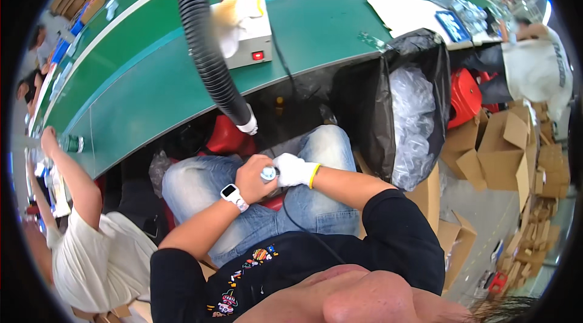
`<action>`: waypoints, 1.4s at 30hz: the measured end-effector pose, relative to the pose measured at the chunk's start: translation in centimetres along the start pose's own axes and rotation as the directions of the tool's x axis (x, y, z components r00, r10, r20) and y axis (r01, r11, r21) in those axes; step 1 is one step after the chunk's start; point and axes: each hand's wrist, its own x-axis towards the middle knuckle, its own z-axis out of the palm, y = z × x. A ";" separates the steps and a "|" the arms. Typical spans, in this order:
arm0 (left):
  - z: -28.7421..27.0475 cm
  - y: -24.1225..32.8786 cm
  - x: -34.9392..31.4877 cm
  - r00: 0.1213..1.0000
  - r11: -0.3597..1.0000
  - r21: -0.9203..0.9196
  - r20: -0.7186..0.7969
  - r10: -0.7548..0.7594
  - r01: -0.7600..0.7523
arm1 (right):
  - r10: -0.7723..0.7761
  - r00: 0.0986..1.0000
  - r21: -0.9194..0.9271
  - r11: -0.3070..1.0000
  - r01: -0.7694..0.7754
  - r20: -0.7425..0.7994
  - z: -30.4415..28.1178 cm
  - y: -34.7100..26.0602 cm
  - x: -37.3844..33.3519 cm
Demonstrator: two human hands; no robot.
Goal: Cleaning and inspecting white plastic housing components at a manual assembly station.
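Note:
In my lap, between my knees, both hands meet. My left hand (254,178), bare and with a white watch (234,197) at the wrist, is wrapped round a small pale cylinder (268,173) whose round bluish-white end shows. My right hand (294,170) wears a white glove with a yellow cuff; its bent fingers press together at the cylinder's right side. The rest of the cylinder is hidden by my fingers. Just beyond my hands hangs the white nozzle (248,124) of a black ribbed hose (206,37).
A green workbench (328,25) carries a grey box (252,47) with a red switch and a cloth on top. At my right, a black bag (370,98) holds clear plastic. Open cartons (501,147) stand farther right. A co-worker (100,250) sits close at my left.

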 end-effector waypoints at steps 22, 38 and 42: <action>-30.6 -18.0 26.3 0.829 0.513 0.858 -0.294 0.475 0.010 | 0.365 0.925 0.964 0.188 -0.188 0.109 -1.1 5.3 1.9; -35.1 -32.0 30.9 0.759 0.431 0.899 -0.334 0.558 0.079 | 0.555 0.832 0.909 0.338 -0.244 0.017 -2.2 5.7 -4.3; -30.6 -27.7 28.7 0.857 0.386 0.790 -0.516 0.000 0.476 | 0.515 0.833 0.671 0.692 -0.266 -0.201 -1.9 5.1 -6.1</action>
